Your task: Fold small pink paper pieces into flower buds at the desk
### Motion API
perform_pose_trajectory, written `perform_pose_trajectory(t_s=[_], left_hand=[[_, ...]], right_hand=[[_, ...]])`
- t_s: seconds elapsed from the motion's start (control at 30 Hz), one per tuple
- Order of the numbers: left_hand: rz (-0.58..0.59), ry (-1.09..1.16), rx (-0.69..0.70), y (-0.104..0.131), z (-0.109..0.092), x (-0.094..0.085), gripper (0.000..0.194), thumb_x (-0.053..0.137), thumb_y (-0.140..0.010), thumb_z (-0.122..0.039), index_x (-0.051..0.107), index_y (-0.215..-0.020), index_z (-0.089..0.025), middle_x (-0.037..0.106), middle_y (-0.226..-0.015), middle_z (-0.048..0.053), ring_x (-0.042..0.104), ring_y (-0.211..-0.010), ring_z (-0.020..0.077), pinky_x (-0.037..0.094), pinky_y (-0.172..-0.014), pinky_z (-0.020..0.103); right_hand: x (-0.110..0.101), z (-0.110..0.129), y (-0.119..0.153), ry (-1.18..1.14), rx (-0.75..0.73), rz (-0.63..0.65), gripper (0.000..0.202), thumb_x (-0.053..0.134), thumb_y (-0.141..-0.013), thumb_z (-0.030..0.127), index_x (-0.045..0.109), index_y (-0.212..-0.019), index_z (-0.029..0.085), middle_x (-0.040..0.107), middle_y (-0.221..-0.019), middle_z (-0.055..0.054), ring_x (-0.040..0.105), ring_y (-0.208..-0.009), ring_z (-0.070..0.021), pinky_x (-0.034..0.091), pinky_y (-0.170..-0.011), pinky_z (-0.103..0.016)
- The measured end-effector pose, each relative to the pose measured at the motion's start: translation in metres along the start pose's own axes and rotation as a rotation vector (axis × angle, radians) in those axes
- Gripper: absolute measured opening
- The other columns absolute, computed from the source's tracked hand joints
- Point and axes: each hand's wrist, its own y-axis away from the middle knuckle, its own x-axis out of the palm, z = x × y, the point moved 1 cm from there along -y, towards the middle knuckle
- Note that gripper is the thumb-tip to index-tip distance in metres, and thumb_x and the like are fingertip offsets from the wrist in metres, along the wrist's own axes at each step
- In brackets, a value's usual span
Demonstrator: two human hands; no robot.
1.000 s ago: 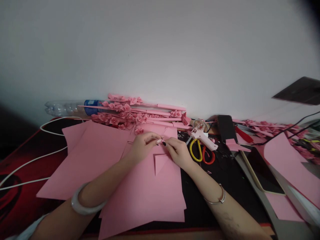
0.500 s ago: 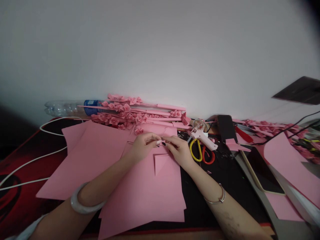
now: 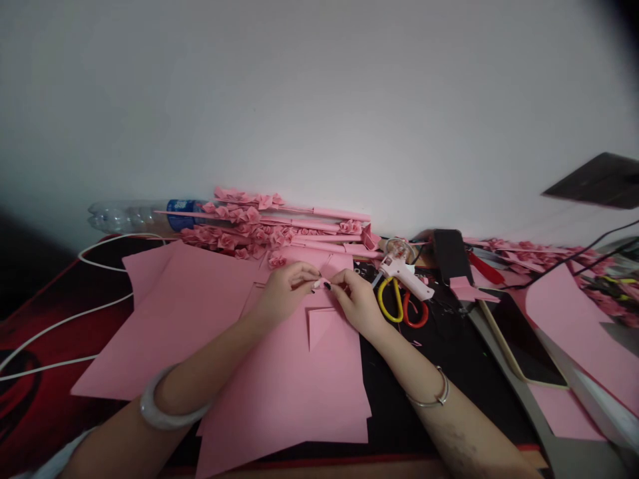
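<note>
Before a pale wall (image 3: 319, 120), over pink sheets (image 3: 294, 386), the left hand (image 3: 284, 293) and right hand (image 3: 360, 305) are pinching a small paper piece (image 3: 323, 282), probably light, easily creased, best held by its edges.

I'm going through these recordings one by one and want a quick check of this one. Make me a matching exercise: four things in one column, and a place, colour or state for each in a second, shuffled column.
Things
1. Plastic bottle
2. Looped handles
3. Gun-shaped tool
4. Left hand

Place, colour or state
A. Pale pink
B. Pinching a small pink paper piece together with the right hand
C. Lying on its side, with a blue label
D. One yellow, one red

Right pairs: 1-C, 2-D, 3-A, 4-B
</note>
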Motion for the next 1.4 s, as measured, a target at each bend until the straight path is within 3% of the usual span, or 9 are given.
perform_pose_trajectory(t_s=[0.17, 0.33, 0.73, 1.03, 1.2, 1.4], left_hand=[[0.054, -0.150, 0.045, 0.001, -0.001, -0.001, 0.014, 0.058, -0.076, -0.020, 0.064, -0.088, -0.017, 0.069, -0.091, 0.005, 0.063, -0.087, 0.0185, 0.049, -0.081, 0.031], [0.088, -0.284, 0.137, 0.000, 0.001, -0.003, 0.012, 0.054, -0.077, -0.018, 0.066, -0.078, -0.019, 0.068, -0.080, 0.001, 0.061, -0.078, 0.0165, 0.046, -0.073, 0.027], [0.089, -0.389, 0.174, 0.003, -0.010, -0.002, 0.020, 0.049, -0.077, -0.010, 0.059, -0.062, -0.018, 0.064, -0.065, -0.001, 0.058, -0.066, 0.0134, 0.043, -0.065, 0.024], [0.086, -0.203, 0.081, 0.002, -0.002, -0.001, 0.012, 0.050, -0.078, -0.015, 0.060, -0.074, -0.018, 0.063, -0.069, -0.001, 0.062, -0.066, 0.0138, 0.047, -0.064, 0.025], [0.050, -0.100, 0.025, 0.002, -0.002, 0.000, 0.006, 0.057, -0.076, -0.020, 0.062, -0.079, -0.017, 0.066, -0.078, 0.002, 0.063, -0.077, 0.0159, 0.049, -0.070, 0.027], [0.062, 0.046, -0.019, 0.000, 0.007, 0.002, 0.011, 0.061, -0.074, -0.022, 0.056, -0.081, -0.017, 0.066, -0.080, 0.003, 0.064, -0.077, 0.0163, 0.051, -0.075, 0.031]], right_hand=[[0.000, 0.000, 0.000, -0.022, -0.022, 0.048, 0.008, 0.050, -0.083, 0.015, 0.055, -0.077, 0.018, 0.059, -0.072, -0.002, 0.053, -0.065, -0.0134, 0.041, -0.062, -0.024], [0.000, 0.001, 0.001, 0.000, -0.031, 0.088, 0.010, 0.050, -0.081, 0.011, 0.055, -0.077, 0.018, 0.059, -0.071, -0.002, 0.055, -0.066, -0.0139, 0.041, -0.063, -0.024], [-0.002, 0.009, 0.002, 0.000, -0.023, 0.139, 0.014, 0.047, -0.080, 0.007, 0.054, -0.072, 0.017, 0.058, -0.067, -0.001, 0.052, -0.061, -0.0125, 0.040, -0.060, -0.023], [0.000, 0.005, 0.001, -0.027, -0.001, 0.037, 0.006, 0.053, -0.080, 0.014, 0.057, -0.078, 0.018, 0.058, -0.071, -0.001, 0.051, -0.060, -0.0115, 0.039, -0.057, -0.022], [0.000, 0.003, 0.001, -0.079, 0.083, -0.059, 0.009, 0.057, -0.079, 0.022, 0.049, -0.082, 0.019, 0.052, -0.069, 0.002, 0.047, -0.056, -0.0109, 0.037, -0.052, -0.022], [-0.001, 0.007, 0.001, 0.003, 0.052, -0.004, 0.016, 0.049, -0.084, 0.022, 0.047, -0.069, 0.019, 0.046, -0.058, 0.003, 0.041, -0.052, -0.0101, 0.032, -0.051, -0.022]])
